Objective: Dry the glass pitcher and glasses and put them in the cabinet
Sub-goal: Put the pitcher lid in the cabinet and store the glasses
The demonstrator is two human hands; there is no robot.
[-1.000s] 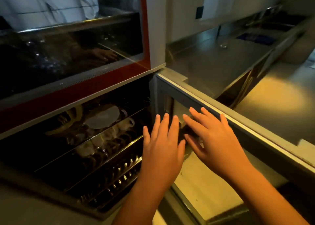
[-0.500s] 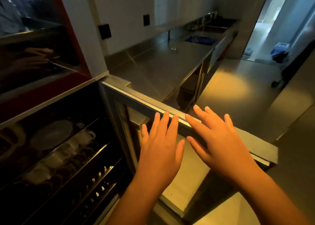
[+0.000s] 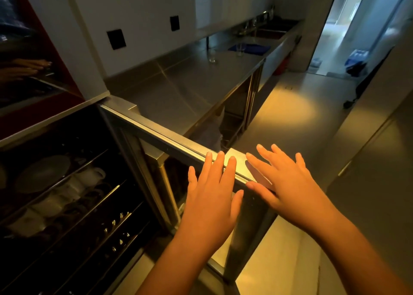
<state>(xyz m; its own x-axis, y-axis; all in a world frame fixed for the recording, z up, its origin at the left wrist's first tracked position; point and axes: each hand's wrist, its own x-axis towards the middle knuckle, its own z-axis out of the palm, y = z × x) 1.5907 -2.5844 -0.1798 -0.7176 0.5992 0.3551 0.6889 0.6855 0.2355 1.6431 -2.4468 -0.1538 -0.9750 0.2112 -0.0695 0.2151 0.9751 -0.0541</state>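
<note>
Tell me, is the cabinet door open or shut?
Open. The cabinet door stands swung out, so the mugs inside show. The left hand and right hand lie flat at its top edge.

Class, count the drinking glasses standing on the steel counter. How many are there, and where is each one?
2. The near glass stands on the bare counter. The far glass stands farther back, on the blue cloth. Others may be out of sight in the dim far end.
</note>
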